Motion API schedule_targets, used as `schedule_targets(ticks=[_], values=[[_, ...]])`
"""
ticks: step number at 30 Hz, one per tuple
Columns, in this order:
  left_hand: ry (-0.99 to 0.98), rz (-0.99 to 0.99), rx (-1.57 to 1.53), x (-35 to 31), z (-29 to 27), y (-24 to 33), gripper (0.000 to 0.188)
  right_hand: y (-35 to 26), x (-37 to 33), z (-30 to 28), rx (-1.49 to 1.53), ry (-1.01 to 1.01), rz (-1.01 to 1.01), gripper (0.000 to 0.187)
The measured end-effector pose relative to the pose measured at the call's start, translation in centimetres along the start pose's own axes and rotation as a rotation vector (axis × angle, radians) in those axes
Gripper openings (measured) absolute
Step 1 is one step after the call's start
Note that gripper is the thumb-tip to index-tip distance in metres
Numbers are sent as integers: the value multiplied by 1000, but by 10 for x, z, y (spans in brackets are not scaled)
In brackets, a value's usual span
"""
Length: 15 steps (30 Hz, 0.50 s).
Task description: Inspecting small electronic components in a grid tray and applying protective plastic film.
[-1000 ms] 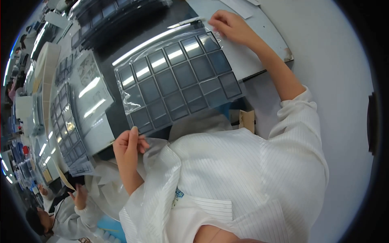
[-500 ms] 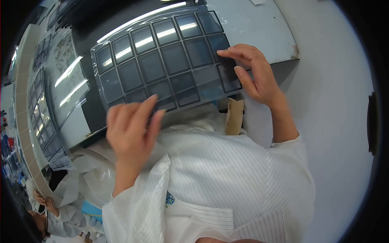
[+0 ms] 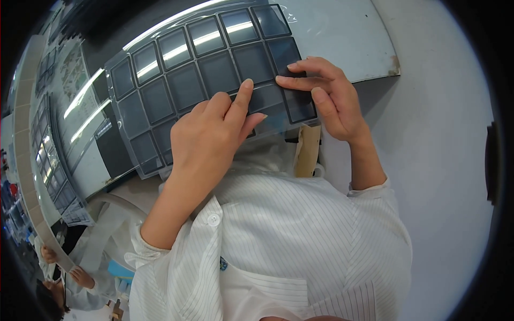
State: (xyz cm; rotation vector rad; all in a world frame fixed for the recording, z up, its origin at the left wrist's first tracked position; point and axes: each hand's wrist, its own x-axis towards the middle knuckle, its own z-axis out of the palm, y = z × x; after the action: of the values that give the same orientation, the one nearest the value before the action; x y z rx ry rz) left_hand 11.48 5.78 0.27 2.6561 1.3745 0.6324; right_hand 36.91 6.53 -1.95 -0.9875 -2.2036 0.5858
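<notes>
A clear plastic tray (image 3: 154, 170) lies before me on the bench, its rows of framed compartments holding flat dark rectangular panels (image 3: 218, 72). My left hand (image 3: 209, 131) is over the tray's near middle, index finger and thumb stretched apart and the other fingers bent; nothing shows between them. It hides some near compartments. At the tray's right edge is my right hand (image 3: 337, 99), fingers and thumb spread. Its fingertips are over the right-hand column, close to a dark panel (image 3: 300, 107); whether they touch it I cannot tell. A paler compartment (image 3: 267, 99) lies between the hands.
Under the tray is a pale worktop (image 3: 342, 37), with its corner at the right. Another panel tray (image 3: 53, 160) stands to the left beside glossy sheets (image 3: 85, 107). A cardboard piece (image 3: 307, 152) is below the tray. A co-worker (image 3: 80, 283) sits at lower left.
My left hand has moved right and slightly up across the tray. The tray has shifted a little to the left. My right hand has stayed near the right edge, its fingers slightly lower.
</notes>
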Motion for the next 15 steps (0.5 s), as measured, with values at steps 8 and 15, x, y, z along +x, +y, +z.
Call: schedule_targets(ticks=[8,15], values=[[81,81,-107,-5,5,-7,35,-8,4,1,381,184,130,40],[48,-35,-80,1,3,-1,41,-5,5,-1,408,145,139,39]])
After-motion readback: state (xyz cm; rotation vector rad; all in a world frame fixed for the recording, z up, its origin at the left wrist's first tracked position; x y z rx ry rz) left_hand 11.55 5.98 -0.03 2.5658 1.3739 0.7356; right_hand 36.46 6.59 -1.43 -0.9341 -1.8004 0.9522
